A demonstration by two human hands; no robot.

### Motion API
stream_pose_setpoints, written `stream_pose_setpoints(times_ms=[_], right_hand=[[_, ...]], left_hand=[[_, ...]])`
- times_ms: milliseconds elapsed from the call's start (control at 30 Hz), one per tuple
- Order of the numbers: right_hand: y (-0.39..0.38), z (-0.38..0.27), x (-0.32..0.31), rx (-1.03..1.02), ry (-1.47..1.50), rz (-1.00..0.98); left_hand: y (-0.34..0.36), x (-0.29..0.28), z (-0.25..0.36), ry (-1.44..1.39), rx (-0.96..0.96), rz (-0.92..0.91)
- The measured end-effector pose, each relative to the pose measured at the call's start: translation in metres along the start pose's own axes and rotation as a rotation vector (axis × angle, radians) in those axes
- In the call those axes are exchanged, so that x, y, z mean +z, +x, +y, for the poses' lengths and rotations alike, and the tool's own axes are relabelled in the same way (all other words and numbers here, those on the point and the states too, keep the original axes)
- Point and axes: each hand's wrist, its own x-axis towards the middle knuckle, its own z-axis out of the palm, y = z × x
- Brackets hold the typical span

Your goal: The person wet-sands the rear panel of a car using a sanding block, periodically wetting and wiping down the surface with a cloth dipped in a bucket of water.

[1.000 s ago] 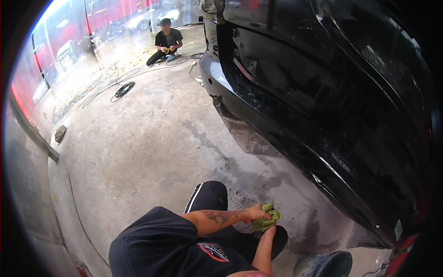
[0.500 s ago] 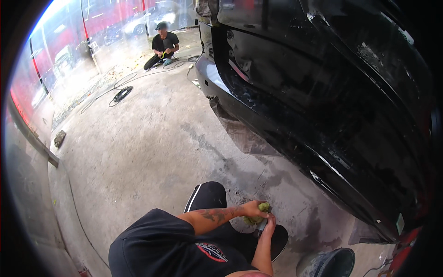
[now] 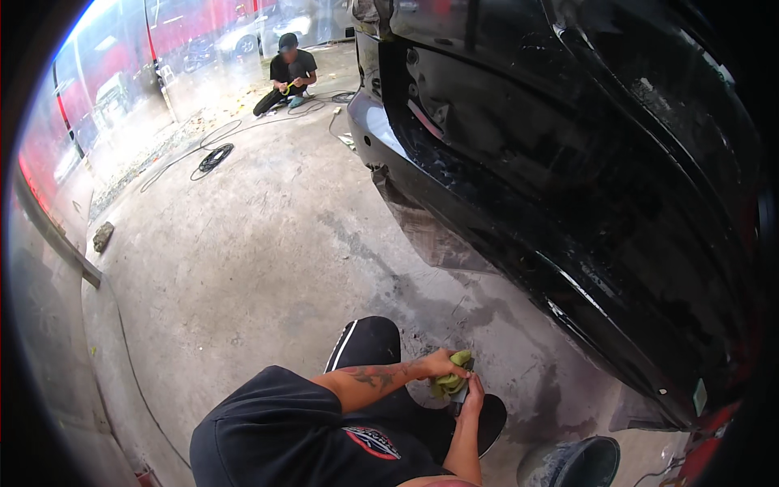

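My left hand (image 3: 441, 363) is closed around a bunched yellow-green cloth (image 3: 445, 386), part of which sticks up past the fingers. Close against it, my right hand (image 3: 474, 393) grips a small grey object with a dark end (image 3: 458, 401); its kind is hard to make out. The cloth touches this object between the two hands. Both hands are low over my bent legs, in front of a black car body (image 3: 519, 187) with scuffed, bare patches.
A dark bucket (image 3: 568, 464) stands to the right of my legs. Brown masking paper (image 3: 430, 239) hangs under the car's lower edge. Farther off, a coiled black cable (image 3: 214, 159) lies on the concrete, and a person (image 3: 286, 75) crouches holding something yellow. A stone (image 3: 103, 237) is at left.
My hands have shifted slightly, and the cloth now bunches higher between them, by the grey object. The crouching person's head is lower. The whole view has moved a little.
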Motion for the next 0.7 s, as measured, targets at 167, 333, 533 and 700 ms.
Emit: stream_pose_setpoints(times_ms=[167, 333, 533, 700], right_hand=[[0.001, 0.005, 0.005, 0.009, -0.026, 0.039], [0.001, 0.006, 0.004, 0.01, -0.014, 0.091], [-0.004, 0.001, 0.008, 0.087, 0.061, 0.019], [0.003, 0.01, 0.001, 0.145, 0.113, 0.087]], left_hand=[[0.008, -0.002, -0.014, 0.067, 0.062, 0.046], [0.024, -0.007, -0.023, 0.209, 0.163, -0.001], [0.018, -0.008, -0.014, 0.176, 0.129, 0.003], [0.009, -0.012, -0.007, 0.179, 0.083, -0.029]])
